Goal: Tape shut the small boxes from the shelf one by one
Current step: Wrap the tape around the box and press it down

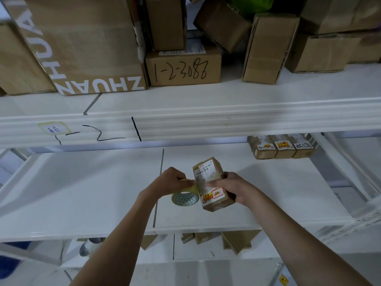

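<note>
Both my forearms reach fwd over a white shelf point(82, 193). My right hand point(233, 187) grips a small box point(212, 184) from its right side, fingers curled round it, thumb lying across the front face; the box is held tilted just above the shelf, approx. centre of view. It's brown cardboard w/ a barcode label up top and an orange-and-white sticker near the bottom. My left hand point(173, 180) is just left of the box, fingertips pressed together pinching the tape end against the box's left edge. The tape roll point(185, 196) hangs below that hand, yellowish, w/ a grey-green patterned core, touching or nearly touching the box; can't tell which. Further back on the same shelf, right, three small boxes point(282, 146) stand side by side, touching. Above, a shelf rail point(206, 124) w/ black marker scrawl and a small label. On the upper shelf: a big carton point(82, 48) printed ZHUAN, a box marked 1-2-3088 point(183, 69), plus more brown boxes stacked right.
</note>
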Demonstrator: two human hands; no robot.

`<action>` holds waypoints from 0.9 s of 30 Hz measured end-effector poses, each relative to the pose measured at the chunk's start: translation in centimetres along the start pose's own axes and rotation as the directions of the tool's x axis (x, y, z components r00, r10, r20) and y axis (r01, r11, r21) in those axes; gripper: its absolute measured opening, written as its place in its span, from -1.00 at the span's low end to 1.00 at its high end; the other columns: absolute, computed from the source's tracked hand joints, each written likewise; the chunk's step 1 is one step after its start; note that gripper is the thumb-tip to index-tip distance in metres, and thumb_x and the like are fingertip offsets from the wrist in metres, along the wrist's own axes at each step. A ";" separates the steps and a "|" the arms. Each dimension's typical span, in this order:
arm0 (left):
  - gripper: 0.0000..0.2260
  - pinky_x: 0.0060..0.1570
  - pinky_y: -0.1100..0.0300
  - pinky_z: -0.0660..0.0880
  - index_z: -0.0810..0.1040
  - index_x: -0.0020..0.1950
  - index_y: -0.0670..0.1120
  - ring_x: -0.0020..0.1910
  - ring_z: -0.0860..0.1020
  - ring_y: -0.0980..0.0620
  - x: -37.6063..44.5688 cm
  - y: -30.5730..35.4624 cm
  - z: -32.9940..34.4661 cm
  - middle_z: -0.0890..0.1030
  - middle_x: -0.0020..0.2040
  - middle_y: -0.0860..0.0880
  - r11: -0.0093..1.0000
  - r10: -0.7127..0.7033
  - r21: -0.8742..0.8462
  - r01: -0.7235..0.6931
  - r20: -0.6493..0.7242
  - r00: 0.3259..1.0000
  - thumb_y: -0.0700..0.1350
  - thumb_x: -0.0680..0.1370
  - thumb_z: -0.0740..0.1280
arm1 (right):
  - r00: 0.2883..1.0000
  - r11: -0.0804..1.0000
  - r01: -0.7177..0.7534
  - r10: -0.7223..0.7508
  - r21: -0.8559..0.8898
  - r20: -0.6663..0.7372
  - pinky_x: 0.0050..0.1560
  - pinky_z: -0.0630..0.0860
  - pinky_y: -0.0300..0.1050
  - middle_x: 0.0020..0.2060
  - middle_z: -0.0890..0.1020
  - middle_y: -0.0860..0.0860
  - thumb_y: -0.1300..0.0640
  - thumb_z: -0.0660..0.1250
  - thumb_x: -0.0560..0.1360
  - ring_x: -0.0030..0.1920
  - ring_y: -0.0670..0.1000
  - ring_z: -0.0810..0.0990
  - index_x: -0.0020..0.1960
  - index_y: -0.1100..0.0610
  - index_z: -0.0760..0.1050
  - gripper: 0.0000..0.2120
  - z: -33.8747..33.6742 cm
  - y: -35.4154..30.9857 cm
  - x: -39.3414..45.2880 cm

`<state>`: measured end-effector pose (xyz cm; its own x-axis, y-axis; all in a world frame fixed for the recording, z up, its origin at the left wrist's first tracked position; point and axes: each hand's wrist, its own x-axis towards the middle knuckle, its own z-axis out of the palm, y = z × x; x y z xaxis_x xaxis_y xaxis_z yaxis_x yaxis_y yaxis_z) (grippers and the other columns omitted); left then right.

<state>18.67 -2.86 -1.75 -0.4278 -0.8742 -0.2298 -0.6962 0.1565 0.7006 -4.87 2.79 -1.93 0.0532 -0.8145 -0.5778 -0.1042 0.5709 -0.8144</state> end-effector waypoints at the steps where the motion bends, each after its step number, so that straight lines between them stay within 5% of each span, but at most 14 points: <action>1: -0.59 -0.40 0.26 0.38 0.59 -0.35 -0.17 -0.44 0.47 0.16 0.0 0.1 -0.1 0.49 -0.46 0.05 1.000 0.008 0.025 -0.008 -0.017 1.000 0.15 0.48 0.48 | 1.000 1.000 -0.002 0.002 -0.002 -0.001 0.11 0.64 0.18 -0.04 0.75 0.11 0.11 0.62 0.35 -0.03 0.14 0.74 0.19 0.13 0.60 -0.55 0.0 0.0 0.0; 5: -0.56 -0.40 0.25 0.29 0.41 -0.49 -0.03 -0.51 0.32 0.15 0.2 0.6 -0.7 0.33 -0.56 0.12 0.998 0.055 0.036 -0.053 -0.059 0.997 0.07 0.48 0.50 | 0.999 1.000 -0.022 0.021 -0.018 -0.048 0.01 0.67 0.10 -0.08 0.75 0.09 -0.02 0.63 0.32 -0.08 0.11 0.75 0.15 0.13 0.62 -0.53 -0.1 0.7 -0.1; 13: -0.62 -0.42 0.27 0.39 0.52 -0.46 0.00 -0.41 0.51 0.14 0.4 0.0 -0.3 0.48 -0.47 0.07 0.997 -0.013 0.077 0.014 -0.010 1.000 0.13 0.47 0.48 | 0.996 0.999 -0.003 0.007 0.038 -0.094 -0.23 0.65 -0.08 -0.12 0.76 0.04 -0.11 0.58 0.37 -0.15 0.05 0.76 0.14 0.11 0.61 -0.55 0.1 0.8 -0.3; 27: -0.57 -0.36 0.21 0.31 0.44 -0.40 -0.08 -0.38 0.37 0.06 0.8 -1.2 0.5 0.37 -0.45 0.03 0.998 -0.060 0.037 0.057 0.074 0.996 0.18 0.48 0.46 | 0.999 0.982 -0.011 0.020 0.186 -0.046 -0.17 0.68 0.03 -0.06 0.75 0.10 -0.05 0.58 0.37 -0.08 0.13 0.75 0.16 0.12 0.60 -0.55 0.7 0.0 -0.2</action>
<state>18.88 -3.57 -3.15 -0.4268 -0.8457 -0.3202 -0.7403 0.1235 0.6608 -4.21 3.06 -1.86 0.0058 -0.8069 -0.5906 0.0818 0.5890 -0.8040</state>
